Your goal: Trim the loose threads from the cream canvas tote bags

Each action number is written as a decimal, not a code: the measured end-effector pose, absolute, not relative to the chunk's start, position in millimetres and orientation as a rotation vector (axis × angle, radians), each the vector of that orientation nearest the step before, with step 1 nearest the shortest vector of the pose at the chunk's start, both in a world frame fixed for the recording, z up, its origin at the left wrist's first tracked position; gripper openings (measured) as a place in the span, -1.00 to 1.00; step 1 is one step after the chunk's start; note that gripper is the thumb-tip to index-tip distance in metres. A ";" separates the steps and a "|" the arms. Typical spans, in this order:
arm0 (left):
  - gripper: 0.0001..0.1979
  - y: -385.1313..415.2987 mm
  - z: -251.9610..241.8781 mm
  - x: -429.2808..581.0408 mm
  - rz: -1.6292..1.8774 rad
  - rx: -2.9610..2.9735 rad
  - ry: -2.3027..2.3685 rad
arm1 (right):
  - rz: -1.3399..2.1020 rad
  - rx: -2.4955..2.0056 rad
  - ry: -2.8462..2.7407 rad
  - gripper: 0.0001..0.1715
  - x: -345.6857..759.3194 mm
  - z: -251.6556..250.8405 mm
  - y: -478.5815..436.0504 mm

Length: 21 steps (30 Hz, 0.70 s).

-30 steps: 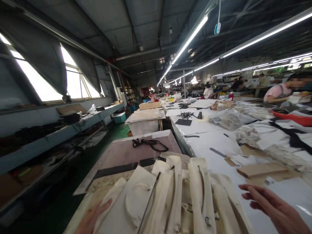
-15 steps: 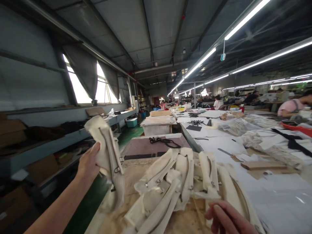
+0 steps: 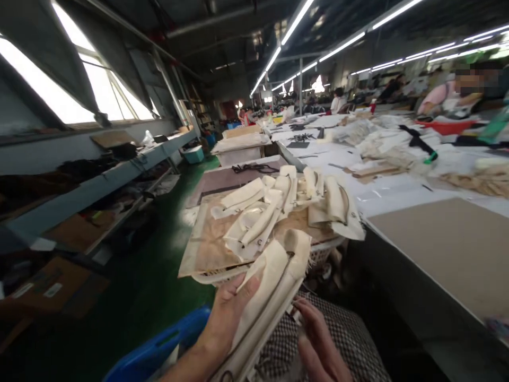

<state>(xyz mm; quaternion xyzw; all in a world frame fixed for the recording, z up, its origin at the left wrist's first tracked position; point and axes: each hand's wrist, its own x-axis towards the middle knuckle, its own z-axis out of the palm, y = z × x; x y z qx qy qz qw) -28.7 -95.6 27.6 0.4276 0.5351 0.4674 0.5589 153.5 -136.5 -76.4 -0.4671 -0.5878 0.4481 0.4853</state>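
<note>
My left hand (image 3: 227, 313) is closed round a cream fabric strap piece (image 3: 274, 281), thumb on top, holding it over my lap. My right hand (image 3: 316, 339) sits just right of it, fingers curled and touching the piece's lower edge near a small metal fitting. Ahead, several more cream strap pieces (image 3: 278, 207) lie heaped on a brown board (image 3: 207, 244) that rests on a white basket (image 3: 318, 254).
A long white worktable (image 3: 397, 191) runs along the right, with a brown card sheet (image 3: 445, 244) near me and piles of material farther on. People work at the far tables. A blue bin (image 3: 159, 345) stands at lower left; shelves line the left wall.
My left hand brought the lifted strap piece from the upper left down in front of me. My right hand left the heap and came to the piece. The view dropped lower.
</note>
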 end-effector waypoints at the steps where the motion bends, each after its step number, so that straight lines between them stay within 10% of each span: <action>1: -0.63 -102.6 17.6 -26.1 1.063 1.071 1.277 | 1.139 -1.195 -1.432 -0.49 155.2 -78.8 -146.2; 9: -0.58 -146.9 -15.7 -41.5 0.324 2.198 1.322 | 1.296 -1.317 -1.944 -0.54 163.6 -57.5 -164.4; 21: -0.70 -150.2 10.5 -43.1 0.158 1.873 0.968 | 1.019 -1.049 -2.236 -0.50 157.9 -55.4 -160.8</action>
